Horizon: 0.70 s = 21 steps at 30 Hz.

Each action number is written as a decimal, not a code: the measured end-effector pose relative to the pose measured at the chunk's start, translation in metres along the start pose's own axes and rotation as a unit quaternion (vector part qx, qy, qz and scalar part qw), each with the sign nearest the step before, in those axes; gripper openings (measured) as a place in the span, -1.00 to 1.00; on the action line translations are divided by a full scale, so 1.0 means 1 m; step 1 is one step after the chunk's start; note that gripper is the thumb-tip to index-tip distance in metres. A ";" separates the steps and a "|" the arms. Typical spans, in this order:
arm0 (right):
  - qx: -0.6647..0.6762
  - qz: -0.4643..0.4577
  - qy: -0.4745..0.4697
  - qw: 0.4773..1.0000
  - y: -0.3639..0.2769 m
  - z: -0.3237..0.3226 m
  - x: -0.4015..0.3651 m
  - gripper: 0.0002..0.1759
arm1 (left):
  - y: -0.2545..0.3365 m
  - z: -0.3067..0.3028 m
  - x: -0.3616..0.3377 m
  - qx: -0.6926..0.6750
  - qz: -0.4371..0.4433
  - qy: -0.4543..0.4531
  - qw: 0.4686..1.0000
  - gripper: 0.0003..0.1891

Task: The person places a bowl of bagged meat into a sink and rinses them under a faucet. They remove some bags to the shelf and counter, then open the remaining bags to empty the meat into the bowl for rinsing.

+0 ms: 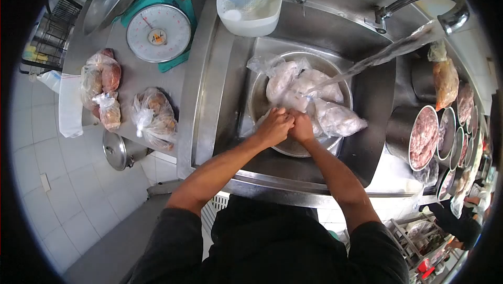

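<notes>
My left hand (276, 127) and my right hand (301, 126) meet over the near side of a round metal basin (254, 93) in the sink. Both are closed, knuckles nearly touching, pinching a clear plastic bag (262, 118) that is mostly hidden beneath them. Several knotted plastic bags with pale contents lie in the basin; one bag (338, 118) rests against its right rim, and another bag (283, 80) is at the back left. Water (385, 51) runs from the curved faucet (455, 14) onto the bags.
A white tub (250, 24) with a blue-grey cloth stands behind the basin. On the left counter are a dial scale (158, 33) and bags of meat (154, 116). Metal pots of ground meat (423, 137) line the right side. A lidded pot (115, 150) sits lower left.
</notes>
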State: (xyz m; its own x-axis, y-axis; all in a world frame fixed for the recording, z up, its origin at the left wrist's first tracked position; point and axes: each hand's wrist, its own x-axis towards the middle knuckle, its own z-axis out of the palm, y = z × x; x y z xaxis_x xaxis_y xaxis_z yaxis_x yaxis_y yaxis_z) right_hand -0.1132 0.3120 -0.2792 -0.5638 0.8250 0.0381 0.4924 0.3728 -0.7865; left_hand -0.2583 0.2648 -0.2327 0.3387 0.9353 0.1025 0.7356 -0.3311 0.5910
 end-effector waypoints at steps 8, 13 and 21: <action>-0.081 0.068 -0.078 0.991 -0.006 -0.013 0.009 -0.82 | 0.036 -0.042 0.000 0.055 -0.072 0.052 0.995 -0.49; -0.146 0.107 -0.081 0.980 -0.066 -0.051 0.027 -0.79 | 0.060 -0.053 0.010 0.051 -0.141 0.119 0.982 -0.15; -0.214 0.095 -0.070 0.970 -0.104 -0.090 0.030 -0.82 | 0.037 -0.041 0.019 -0.041 -0.038 0.172 0.984 -0.42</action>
State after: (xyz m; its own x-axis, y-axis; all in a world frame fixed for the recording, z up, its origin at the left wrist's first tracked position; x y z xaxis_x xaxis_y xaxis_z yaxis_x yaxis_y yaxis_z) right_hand -0.1212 0.3360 -0.1408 -0.5062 0.8412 -0.1899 0.8093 0.3873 -0.4415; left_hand -0.2488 0.2750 -0.1756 0.0564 0.9483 0.3123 0.6965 -0.2615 0.6682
